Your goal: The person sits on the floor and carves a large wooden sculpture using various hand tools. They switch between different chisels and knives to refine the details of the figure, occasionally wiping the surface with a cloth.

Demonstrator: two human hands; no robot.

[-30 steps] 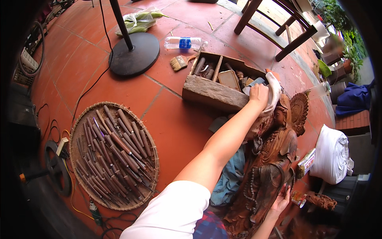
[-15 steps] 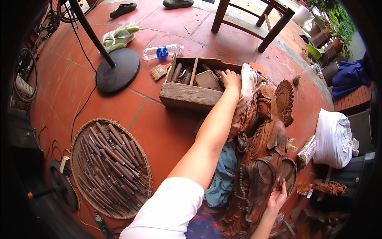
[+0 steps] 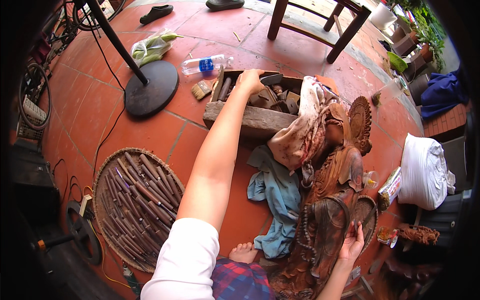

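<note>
My left hand point(image 3: 250, 82) reaches over a weathered wooden box point(image 3: 240, 116) with a divider. Its fingers are closed at one end of a dark flat piece point(image 3: 272, 79) whose kind I cannot make out. Dark blocks and odd pieces point(image 3: 280, 99) lie in the box below. On the right, my right hand point(image 3: 353, 244) pinches a thin dark piece, mostly hidden by the fingers, beside a carved wooden statue point(image 3: 325, 220). The statue leans back, its ornate round halo point(image 3: 360, 125) at the top. A stained pale cloth point(image 3: 305, 132) lies between box and statue.
At left, a round woven tray point(image 3: 98, 200) holds many wood-handled carving tools point(image 3: 145, 205). A stand's black base point(image 3: 151, 90), a paintbrush point(image 3: 201, 90), a plastic bottle point(image 3: 205, 64) and a wooden chair point(image 3: 305, 32) stand or lie beyond. A blue cloth point(image 3: 280, 210) is near my foot.
My left hand has moved left across the box, and a dark flat piece now shows at its fingers. The tan rectangular piece no longer lies flat there. My right hand stays near the statue.
</note>
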